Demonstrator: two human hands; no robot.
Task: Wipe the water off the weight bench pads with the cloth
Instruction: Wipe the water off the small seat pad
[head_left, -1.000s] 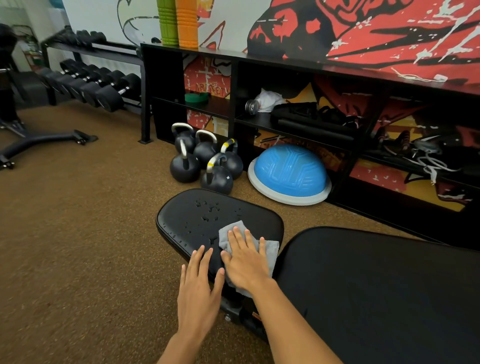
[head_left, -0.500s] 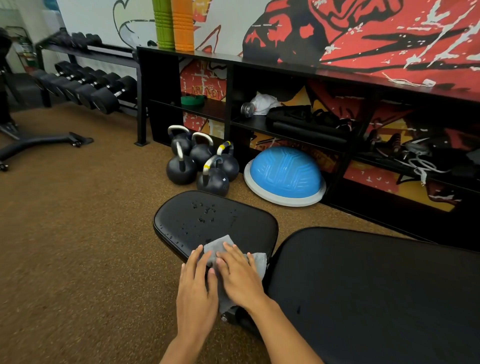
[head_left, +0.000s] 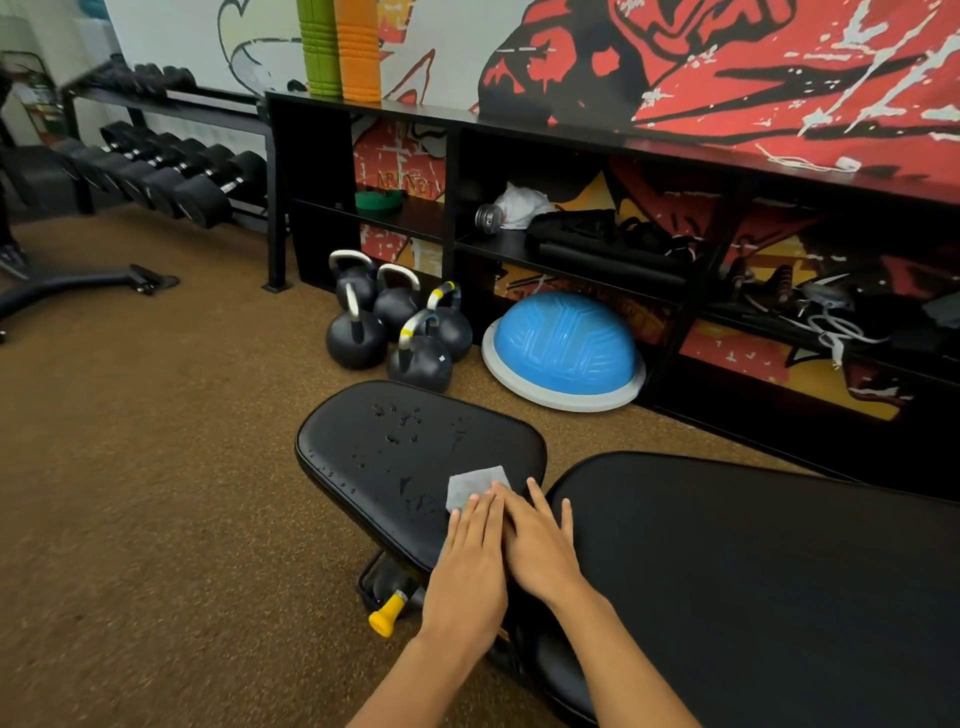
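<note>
Right now both of my hands lie flat, fingers stretched out and side by side, pressing the grey cloth onto the small seat pad; neither grips it, my left hand and right hand only pin it down near the pad's right rear corner. Water droplets bead across the pad toward eleven o'clock from the cloth, some also along its left rim. At three o'clock the large back pad begins just beside my right hand, across a narrow gap. Below my left wrist, at seven o'clock, a yellow knob sticks out from the bench frame. Beyond the seat pad at twelve o'clock stand kettlebells and a blue balance dome, close to the pad's far edge, against a black shelf. From nine o'clock round to seven the brown floor lies open; dumbbells sit well away on a rack at ten.
</note>
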